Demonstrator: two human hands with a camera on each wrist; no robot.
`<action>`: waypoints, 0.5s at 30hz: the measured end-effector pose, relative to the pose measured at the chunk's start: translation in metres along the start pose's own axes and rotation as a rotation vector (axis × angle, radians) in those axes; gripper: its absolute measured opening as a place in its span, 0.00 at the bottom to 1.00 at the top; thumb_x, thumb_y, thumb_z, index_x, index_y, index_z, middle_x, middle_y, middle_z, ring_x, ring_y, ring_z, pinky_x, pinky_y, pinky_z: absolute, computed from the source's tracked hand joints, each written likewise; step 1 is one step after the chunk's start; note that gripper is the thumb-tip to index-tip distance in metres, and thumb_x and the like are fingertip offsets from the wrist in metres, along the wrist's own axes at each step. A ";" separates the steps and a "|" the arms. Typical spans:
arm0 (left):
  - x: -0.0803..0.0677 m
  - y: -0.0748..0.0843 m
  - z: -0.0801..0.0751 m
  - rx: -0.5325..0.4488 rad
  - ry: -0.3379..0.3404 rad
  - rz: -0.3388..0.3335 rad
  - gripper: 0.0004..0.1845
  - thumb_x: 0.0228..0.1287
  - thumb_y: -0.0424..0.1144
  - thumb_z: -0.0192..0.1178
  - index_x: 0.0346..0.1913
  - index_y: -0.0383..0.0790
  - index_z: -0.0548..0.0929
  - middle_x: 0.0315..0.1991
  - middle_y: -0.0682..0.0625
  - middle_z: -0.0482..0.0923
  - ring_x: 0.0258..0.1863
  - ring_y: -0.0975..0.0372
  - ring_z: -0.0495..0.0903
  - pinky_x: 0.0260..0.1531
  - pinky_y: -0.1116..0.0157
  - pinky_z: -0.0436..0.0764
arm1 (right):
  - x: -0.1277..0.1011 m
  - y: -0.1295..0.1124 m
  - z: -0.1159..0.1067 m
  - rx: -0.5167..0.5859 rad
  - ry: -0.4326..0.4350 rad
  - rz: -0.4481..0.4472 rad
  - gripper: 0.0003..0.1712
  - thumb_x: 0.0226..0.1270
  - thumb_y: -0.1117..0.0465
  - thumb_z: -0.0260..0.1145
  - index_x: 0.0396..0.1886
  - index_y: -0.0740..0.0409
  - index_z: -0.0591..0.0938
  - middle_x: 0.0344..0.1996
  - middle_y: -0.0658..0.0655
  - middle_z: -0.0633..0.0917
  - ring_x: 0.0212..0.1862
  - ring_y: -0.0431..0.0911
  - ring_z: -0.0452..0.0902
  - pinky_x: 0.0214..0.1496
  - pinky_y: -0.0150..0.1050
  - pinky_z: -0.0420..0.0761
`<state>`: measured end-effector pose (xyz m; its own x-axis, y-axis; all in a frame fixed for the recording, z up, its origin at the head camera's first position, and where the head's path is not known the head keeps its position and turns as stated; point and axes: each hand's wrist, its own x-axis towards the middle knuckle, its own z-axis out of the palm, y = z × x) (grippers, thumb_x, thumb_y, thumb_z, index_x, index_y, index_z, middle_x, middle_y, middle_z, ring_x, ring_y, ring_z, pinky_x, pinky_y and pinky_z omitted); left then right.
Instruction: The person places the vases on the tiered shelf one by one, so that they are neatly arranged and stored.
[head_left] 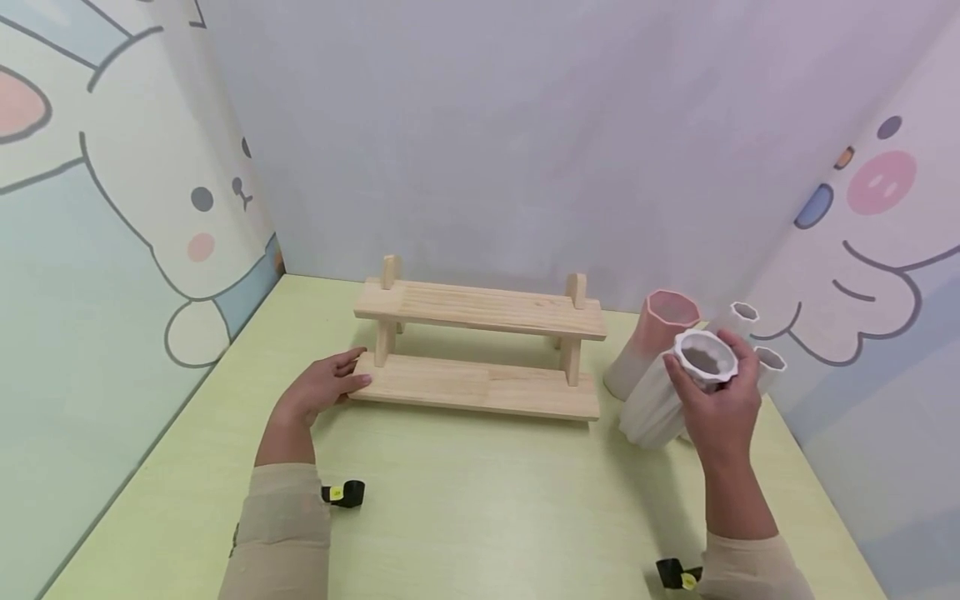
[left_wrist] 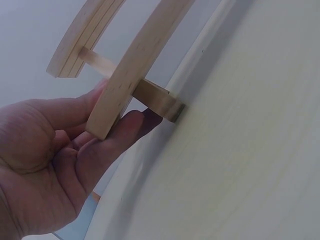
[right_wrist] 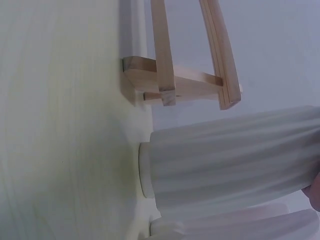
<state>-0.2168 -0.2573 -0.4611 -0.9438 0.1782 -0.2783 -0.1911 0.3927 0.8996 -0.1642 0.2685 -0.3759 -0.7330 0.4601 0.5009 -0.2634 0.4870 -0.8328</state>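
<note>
A two-tier wooden shelf (head_left: pixel 480 387) stands toward the back of the table. My left hand (head_left: pixel 318 387) grips the left end of its lower board (left_wrist: pixel 127 82), thumb on one face and fingers on the other. On the right, my right hand (head_left: pixel 723 412) holds a white fluted vase (head_left: pixel 654 404) near its scalloped rim, thumb and fingers on opposite sides. The vase leans; whether its base touches the table I cannot tell. Close behind it stands a pink-and-white vase (head_left: pixel 637 354). More white vases (head_left: pixel 768 367) are partly hidden behind my right hand.
The pale yellow-green table (head_left: pixel 480 508) meets a plain curtain (head_left: pixel 510 150) at the back. Cartoon-printed walls (head_left: pixel 112 275) flank both sides. Each wrist carries a small black camera, one by the left sleeve (head_left: pixel 285 508) and one by the right sleeve (head_left: pixel 753 571).
</note>
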 end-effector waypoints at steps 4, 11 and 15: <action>0.000 -0.001 0.000 0.003 -0.004 0.006 0.41 0.60 0.50 0.61 0.73 0.48 0.53 0.71 0.40 0.49 0.62 0.52 0.64 0.49 0.59 0.75 | 0.000 -0.001 0.000 -0.002 -0.016 0.002 0.43 0.43 0.62 0.78 0.61 0.44 0.69 0.44 0.48 0.77 0.44 0.41 0.71 0.42 0.27 0.68; -0.001 -0.001 0.001 0.011 0.001 0.005 0.42 0.59 0.51 0.62 0.73 0.49 0.53 0.71 0.41 0.49 0.62 0.53 0.65 0.50 0.59 0.75 | 0.000 -0.002 0.002 -0.004 -0.036 0.004 0.43 0.45 0.62 0.77 0.62 0.46 0.69 0.44 0.49 0.76 0.44 0.41 0.70 0.42 0.27 0.69; -0.001 0.000 0.000 0.025 0.004 0.004 0.42 0.59 0.52 0.62 0.73 0.49 0.53 0.71 0.41 0.49 0.62 0.52 0.65 0.51 0.58 0.75 | 0.000 -0.003 0.003 -0.001 -0.039 0.003 0.42 0.45 0.63 0.77 0.62 0.47 0.69 0.43 0.49 0.76 0.44 0.41 0.71 0.41 0.26 0.69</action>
<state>-0.2157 -0.2574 -0.4611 -0.9457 0.1764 -0.2731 -0.1803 0.4143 0.8921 -0.1651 0.2652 -0.3742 -0.7579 0.4323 0.4885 -0.2604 0.4861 -0.8342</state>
